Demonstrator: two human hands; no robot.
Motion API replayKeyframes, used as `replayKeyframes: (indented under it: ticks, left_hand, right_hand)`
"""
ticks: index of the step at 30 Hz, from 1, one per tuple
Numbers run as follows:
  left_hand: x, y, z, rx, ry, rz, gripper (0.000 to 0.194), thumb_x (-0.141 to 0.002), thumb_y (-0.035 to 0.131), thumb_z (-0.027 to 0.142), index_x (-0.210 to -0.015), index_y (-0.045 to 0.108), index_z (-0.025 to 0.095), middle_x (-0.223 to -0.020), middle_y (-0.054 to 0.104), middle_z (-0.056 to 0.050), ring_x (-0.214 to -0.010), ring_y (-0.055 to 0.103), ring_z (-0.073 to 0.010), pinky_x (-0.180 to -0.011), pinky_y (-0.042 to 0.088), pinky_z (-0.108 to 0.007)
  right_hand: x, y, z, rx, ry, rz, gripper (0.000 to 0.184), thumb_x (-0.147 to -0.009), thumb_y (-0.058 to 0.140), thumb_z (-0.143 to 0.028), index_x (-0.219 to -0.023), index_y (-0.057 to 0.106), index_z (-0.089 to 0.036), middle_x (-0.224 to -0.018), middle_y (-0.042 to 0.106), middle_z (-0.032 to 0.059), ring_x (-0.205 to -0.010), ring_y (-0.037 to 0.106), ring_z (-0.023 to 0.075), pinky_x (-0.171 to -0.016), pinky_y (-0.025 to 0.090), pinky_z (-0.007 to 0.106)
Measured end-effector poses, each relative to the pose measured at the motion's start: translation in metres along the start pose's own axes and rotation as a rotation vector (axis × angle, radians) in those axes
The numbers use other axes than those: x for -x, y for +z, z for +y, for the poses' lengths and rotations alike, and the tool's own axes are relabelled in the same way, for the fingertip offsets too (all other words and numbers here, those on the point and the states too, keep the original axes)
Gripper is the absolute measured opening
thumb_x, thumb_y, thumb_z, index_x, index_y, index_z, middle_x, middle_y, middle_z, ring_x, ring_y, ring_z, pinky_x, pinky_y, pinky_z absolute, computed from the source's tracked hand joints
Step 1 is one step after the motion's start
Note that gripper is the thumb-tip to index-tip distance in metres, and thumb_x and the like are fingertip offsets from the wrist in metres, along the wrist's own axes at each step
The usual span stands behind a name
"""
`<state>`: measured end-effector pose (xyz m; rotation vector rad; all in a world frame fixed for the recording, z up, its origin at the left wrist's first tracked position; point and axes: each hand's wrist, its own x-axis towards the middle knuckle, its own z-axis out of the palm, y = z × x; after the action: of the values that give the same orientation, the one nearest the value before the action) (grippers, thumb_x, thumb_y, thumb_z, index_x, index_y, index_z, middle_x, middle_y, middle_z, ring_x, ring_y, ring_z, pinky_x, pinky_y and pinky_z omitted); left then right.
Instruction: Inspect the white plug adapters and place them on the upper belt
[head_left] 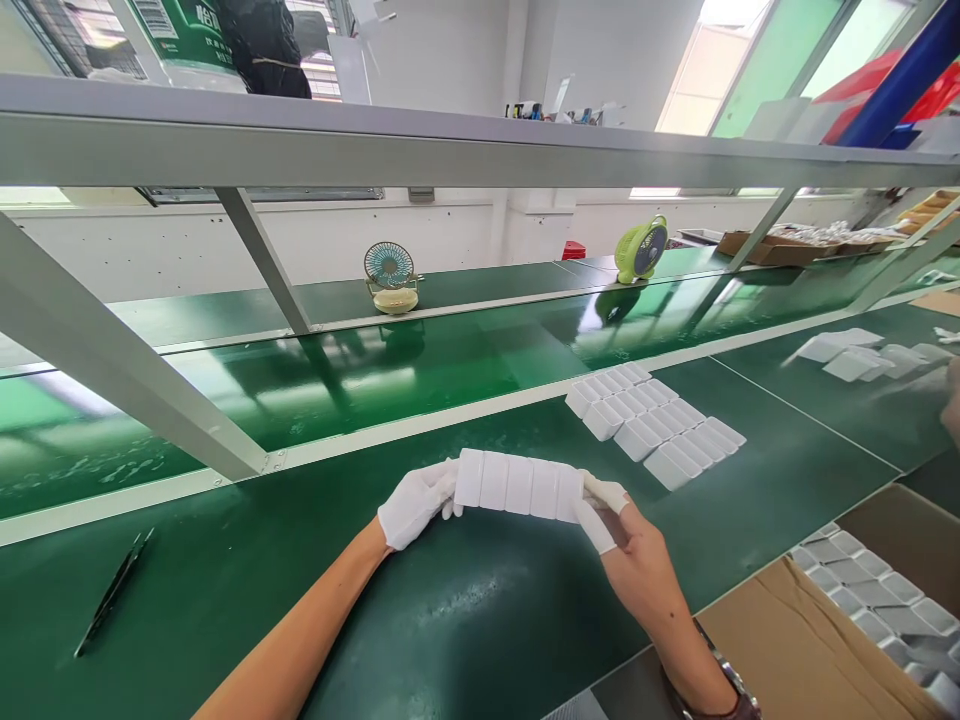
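Note:
Between my two hands is a row of white plastic cases (517,485), pressed end to end and held just over the green work surface. My left hand (420,502), in a white glove, is closed on the row's left end. At its right end, my right hand (626,540) grips with white finger covers on some fingers. To the right, several rows of similar white cases (652,420) lie side by side on the green surface. How the cases in my hands are joined cannot be made out.
Black tweezers (112,595) lie at the left. A cardboard box (810,640) of white cases stands at lower right. More white pieces (862,355) lie farther right, near another person's blurred hand (951,405). A metal shelf (480,150) spans above; two small fans (390,275) stand behind.

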<state>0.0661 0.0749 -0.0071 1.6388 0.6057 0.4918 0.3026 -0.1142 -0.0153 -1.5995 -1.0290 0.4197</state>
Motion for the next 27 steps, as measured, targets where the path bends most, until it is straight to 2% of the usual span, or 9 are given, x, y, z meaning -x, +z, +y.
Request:
replayKeyframes:
  ticks: [3, 5, 7, 8, 10, 12, 15, 20, 27]
  left_hand:
    - [0.001, 0.001, -0.003, 0.066, 0.003, -0.008, 0.049, -0.094, 0.053, 0.063, -0.084, 0.071, 0.018, -0.066, 0.06, 0.0, -0.059, 0.046, -0.0132, -0.071, 0.04, -0.032]
    - [0.002, 0.0, -0.007, 0.181, -0.02, 0.022, 0.047, -0.092, 0.06, 0.059, -0.11, 0.073, 0.018, -0.073, 0.066, -0.001, -0.064, 0.05, -0.014, -0.075, 0.042, -0.032]
    - [0.002, -0.001, -0.012, 0.347, -0.053, 0.06, 0.061, -0.086, 0.071, 0.055, -0.136, 0.063, 0.021, -0.097, 0.073, -0.006, -0.08, 0.061, -0.018, -0.082, 0.046, -0.035]
    - [0.001, -0.002, -0.015, 0.428, -0.064, 0.073, 0.067, -0.082, 0.077, 0.052, -0.14, 0.06, 0.022, -0.112, 0.073, -0.009, -0.094, 0.064, -0.0217, -0.088, 0.047, -0.037]
    - [0.001, -0.004, -0.019, 0.548, -0.088, 0.087, 0.068, -0.077, 0.084, 0.046, -0.137, 0.063, 0.023, -0.134, 0.067, -0.012, -0.12, 0.061, -0.0291, -0.101, 0.046, -0.041]
    - [0.0, -0.006, -0.023, 0.599, -0.117, 0.122, 0.059, -0.075, 0.086, 0.04, -0.129, 0.07, 0.022, -0.138, 0.065, -0.013, -0.131, 0.056, -0.0334, -0.108, 0.043, -0.044]
    - [-0.002, -0.006, -0.028, 0.604, -0.141, 0.161, 0.055, -0.072, 0.089, 0.034, -0.123, 0.073, 0.02, -0.135, 0.068, -0.014, -0.132, 0.056, -0.0357, -0.111, 0.042, -0.048]
    - [-0.003, -0.006, -0.033, 0.543, -0.116, 0.105, 0.057, -0.078, 0.084, 0.043, -0.127, 0.071, 0.02, -0.133, 0.069, -0.014, -0.129, 0.06, -0.0353, -0.111, 0.044, -0.048]
    - [0.0, -0.007, -0.026, 0.542, -0.169, 0.076, 0.064, -0.072, 0.088, 0.046, -0.128, 0.071, 0.018, -0.132, 0.07, -0.016, -0.126, 0.062, -0.037, -0.111, 0.045, -0.05]
  right_hand:
    - [-0.001, 0.0, -0.002, -0.033, 0.009, 0.018, 0.046, -0.086, 0.07, -0.041, -0.129, 0.065, -0.024, -0.123, 0.071, 0.0104, -0.109, 0.071, 0.0293, -0.096, 0.061, 0.046]
    - [-0.001, 0.0, -0.004, -0.063, -0.004, 0.023, 0.041, -0.089, 0.067, -0.041, -0.127, 0.066, -0.025, -0.122, 0.072, 0.0097, -0.11, 0.072, 0.029, -0.097, 0.06, 0.046]
    - [0.0, 0.002, -0.009, -0.098, -0.015, 0.04, 0.034, -0.091, 0.065, -0.041, -0.121, 0.068, -0.025, -0.119, 0.073, 0.0088, -0.11, 0.071, 0.0283, -0.098, 0.06, 0.046]
    - [0.001, 0.003, -0.011, -0.117, -0.016, 0.052, 0.03, -0.092, 0.065, -0.04, -0.118, 0.069, -0.025, -0.118, 0.073, 0.0084, -0.11, 0.071, 0.0279, -0.097, 0.061, 0.045]
    - [0.003, 0.006, -0.016, -0.158, -0.021, 0.08, 0.027, -0.089, 0.068, -0.037, -0.114, 0.069, -0.026, -0.116, 0.074, 0.0076, -0.109, 0.072, 0.0273, -0.097, 0.061, 0.044]
    - [0.005, 0.009, -0.019, -0.19, -0.036, 0.102, 0.029, -0.087, 0.071, -0.033, -0.115, 0.068, -0.026, -0.117, 0.074, 0.0073, -0.108, 0.072, 0.0272, -0.099, 0.061, 0.045]
    - [0.009, 0.012, -0.019, -0.213, -0.088, 0.123, 0.031, -0.086, 0.072, -0.027, -0.117, 0.067, -0.027, -0.118, 0.074, 0.0074, -0.111, 0.072, 0.028, -0.102, 0.058, 0.049]
    - [0.012, 0.012, -0.015, -0.212, -0.16, 0.133, 0.03, -0.088, 0.07, -0.025, -0.118, 0.068, -0.027, -0.124, 0.072, 0.0075, -0.116, 0.07, 0.0287, -0.104, 0.057, 0.051]
    - [0.012, 0.01, -0.014, -0.198, -0.189, 0.144, 0.031, -0.091, 0.068, -0.026, -0.122, 0.067, -0.027, -0.126, 0.072, 0.0078, -0.118, 0.07, 0.0292, -0.103, 0.058, 0.053]
